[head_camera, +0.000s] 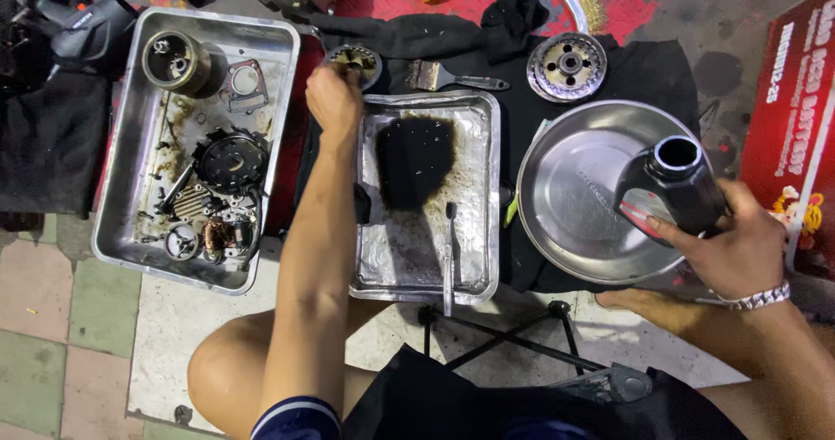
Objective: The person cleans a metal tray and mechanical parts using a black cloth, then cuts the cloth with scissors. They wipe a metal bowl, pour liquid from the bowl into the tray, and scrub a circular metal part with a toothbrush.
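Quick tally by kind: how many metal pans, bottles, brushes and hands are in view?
Rectangular metal trays: 2, the parts tray and the oily tray
Round metal pan: 1
Black bottle: 1, held by the right hand
Paintbrush: 1
Hands: 2, left hand at a round part
Total: 7

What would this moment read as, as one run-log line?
left hand: on round metal part beyond oily tray | right hand: holding open black bottle over steel bowl
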